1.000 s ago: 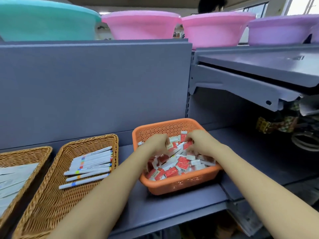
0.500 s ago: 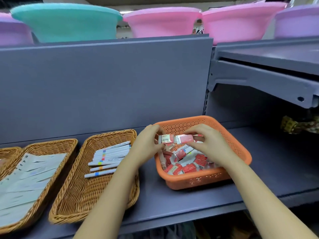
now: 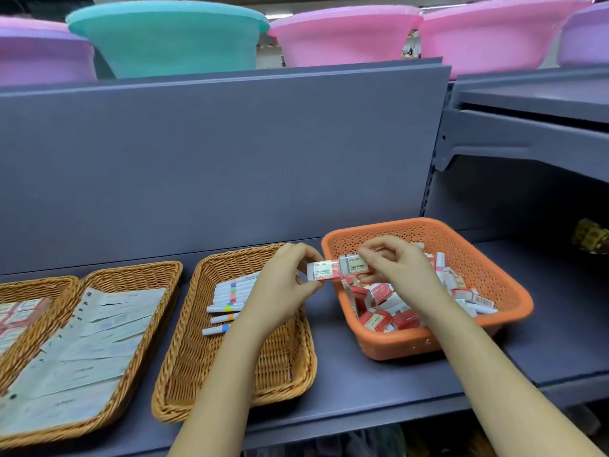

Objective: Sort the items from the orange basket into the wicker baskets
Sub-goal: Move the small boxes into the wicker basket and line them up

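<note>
The orange basket [image 3: 487, 258] stands on the grey shelf at the right, holding several red-and-white erasers [image 3: 382, 293] and a few pens. My left hand [image 3: 283, 285] pinches one wrapped 2B eraser [image 3: 321, 271] above the basket's left rim. My right hand [image 3: 400, 268] pinches a second 2B eraser [image 3: 354, 262] right beside it, the two erasers touching end to end. To the left sits a wicker basket [image 3: 184, 357] with several white pens [image 3: 227, 300].
Two more wicker baskets lie further left: one [image 3: 158, 285] with flat paper packets, one [image 3: 19, 288] at the frame edge with red-and-white packs. Teal [image 3: 164, 44], pink [image 3: 346, 37] and purple basins stand on the top shelf. A grey bracket [image 3: 527, 146] juts out at the right.
Both hands rose out of the orange basket, each with an eraser, and shifted slightly left toward the basket's left rim. The view also panned left, showing more wicker baskets.
</note>
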`<act>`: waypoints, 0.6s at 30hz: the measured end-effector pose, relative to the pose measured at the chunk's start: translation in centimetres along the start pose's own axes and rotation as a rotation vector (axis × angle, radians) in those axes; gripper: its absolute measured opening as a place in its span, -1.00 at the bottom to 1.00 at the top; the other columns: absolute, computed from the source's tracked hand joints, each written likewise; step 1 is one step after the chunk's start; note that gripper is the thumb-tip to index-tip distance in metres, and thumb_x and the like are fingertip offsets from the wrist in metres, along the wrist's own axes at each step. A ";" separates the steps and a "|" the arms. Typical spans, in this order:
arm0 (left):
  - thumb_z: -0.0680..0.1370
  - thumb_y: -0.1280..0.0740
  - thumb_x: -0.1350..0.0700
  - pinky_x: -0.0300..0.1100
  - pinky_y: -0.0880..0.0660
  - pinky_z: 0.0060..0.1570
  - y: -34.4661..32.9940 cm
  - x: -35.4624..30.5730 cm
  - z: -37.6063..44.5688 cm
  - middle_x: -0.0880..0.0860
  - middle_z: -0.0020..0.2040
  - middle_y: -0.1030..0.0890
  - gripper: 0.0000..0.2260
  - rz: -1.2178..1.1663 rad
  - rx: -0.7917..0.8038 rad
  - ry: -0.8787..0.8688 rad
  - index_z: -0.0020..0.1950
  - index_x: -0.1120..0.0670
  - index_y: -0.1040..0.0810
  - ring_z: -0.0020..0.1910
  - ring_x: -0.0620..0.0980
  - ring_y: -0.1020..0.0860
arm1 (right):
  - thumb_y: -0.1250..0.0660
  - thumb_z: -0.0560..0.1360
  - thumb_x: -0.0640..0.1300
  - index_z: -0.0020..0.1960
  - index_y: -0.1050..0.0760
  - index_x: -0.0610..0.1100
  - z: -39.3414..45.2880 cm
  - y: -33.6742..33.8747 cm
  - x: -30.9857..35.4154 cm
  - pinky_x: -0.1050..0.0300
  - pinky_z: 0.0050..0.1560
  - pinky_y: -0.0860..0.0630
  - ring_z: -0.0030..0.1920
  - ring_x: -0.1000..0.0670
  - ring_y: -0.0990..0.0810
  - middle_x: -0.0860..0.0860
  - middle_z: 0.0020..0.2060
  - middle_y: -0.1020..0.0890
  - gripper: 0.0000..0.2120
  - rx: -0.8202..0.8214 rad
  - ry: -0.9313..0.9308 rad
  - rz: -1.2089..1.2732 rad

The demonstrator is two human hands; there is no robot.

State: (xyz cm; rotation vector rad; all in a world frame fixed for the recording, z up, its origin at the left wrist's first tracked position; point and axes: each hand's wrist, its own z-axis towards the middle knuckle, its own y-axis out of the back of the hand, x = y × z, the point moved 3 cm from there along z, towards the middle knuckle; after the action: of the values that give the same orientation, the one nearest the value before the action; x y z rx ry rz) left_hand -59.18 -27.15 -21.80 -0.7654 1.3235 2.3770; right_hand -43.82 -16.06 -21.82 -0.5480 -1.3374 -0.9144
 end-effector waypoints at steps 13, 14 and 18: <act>0.44 -0.44 0.20 -0.49 -0.33 -0.16 2.9 1.8 -2.4 -0.23 -0.08 -0.45 -0.77 0.099 -0.006 0.118 0.02 -0.01 -0.51 -0.09 -0.30 -0.40 | -0.41 0.38 -0.42 -0.05 -0.54 -0.08 0.6 -4.0 0.4 0.20 -0.19 -0.55 -0.31 0.04 -0.63 -0.15 -0.20 -0.66 -0.71 0.296 -0.008 -0.115; 0.45 -0.44 0.19 -0.47 -0.35 -0.16 3.4 2.0 -2.6 -0.22 -0.07 -0.45 -0.77 0.117 0.002 0.134 0.05 0.01 -0.51 -0.08 -0.29 -0.40 | -0.41 0.38 -0.41 -0.06 -0.53 -0.07 0.7 -4.5 0.5 0.20 -0.16 -0.55 -0.31 0.05 -0.64 -0.15 -0.21 -0.67 -0.71 0.306 0.014 -0.160; 0.47 -0.43 0.15 -0.42 -0.37 -0.18 5.7 3.0 -3.5 -0.15 0.00 -0.45 -0.77 0.223 0.009 0.191 0.07 -0.01 -0.49 -0.05 -0.18 -0.43 | -0.44 0.40 -0.24 0.02 -0.53 -0.11 0.9 -7.0 1.5 0.17 -0.06 -0.50 -0.21 0.01 -0.64 -0.01 -0.19 -0.64 -0.79 0.322 0.225 -0.468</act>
State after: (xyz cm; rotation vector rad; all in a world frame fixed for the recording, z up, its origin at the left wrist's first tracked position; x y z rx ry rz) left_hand -63.43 -33.06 -21.13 -0.9041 1.5694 2.5175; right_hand -50.13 -19.61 -21.27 0.1240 -1.3927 -1.0718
